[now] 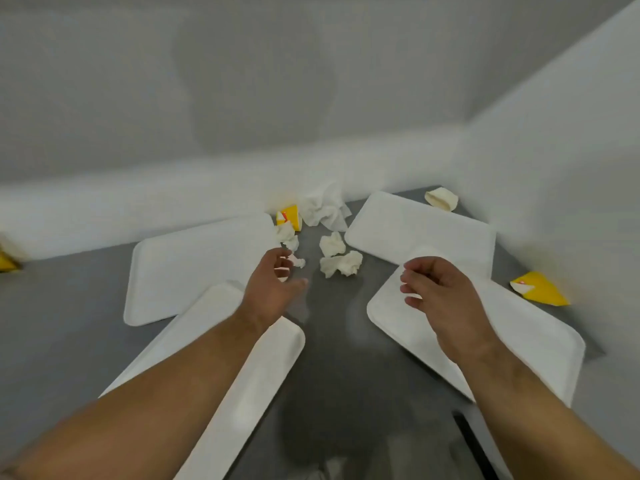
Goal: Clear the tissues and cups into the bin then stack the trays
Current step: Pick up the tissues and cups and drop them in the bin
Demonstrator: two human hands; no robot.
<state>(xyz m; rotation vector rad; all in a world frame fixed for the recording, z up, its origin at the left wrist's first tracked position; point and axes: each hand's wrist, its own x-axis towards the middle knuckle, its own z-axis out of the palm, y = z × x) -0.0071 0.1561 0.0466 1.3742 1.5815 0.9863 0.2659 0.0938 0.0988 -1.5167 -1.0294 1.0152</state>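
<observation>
Two bare forearms come up from the bottom edge, cut off below the elbow. The left one lies over the near-left tray (256, 375), hiding much of it. The left hand (273, 285) is half open, its thumb stretched forward and its fingers curved over a small tissue (298, 261) on the grey desk (332, 358) — whether they touch it cannot be told.

The right hand (440, 292) hovers palm down above the near-right tray (536, 341), fingers loosely curled and holding nothing. Just beyond its fingertips sits a pale rounded shape (426, 252), too blurred to name.

More crumpled tissues (341, 263) lie between the far-left tray (194, 271) and the far-right tray (415, 226), the largest tissue (325, 206) by the back wall beside a yellow cup (291, 216). A crushed white cup (441, 199) lies in the far corner and a flattened yellow cup (540, 289) to the right. Another yellow scrap (7, 261) is cut by the left edge.
</observation>
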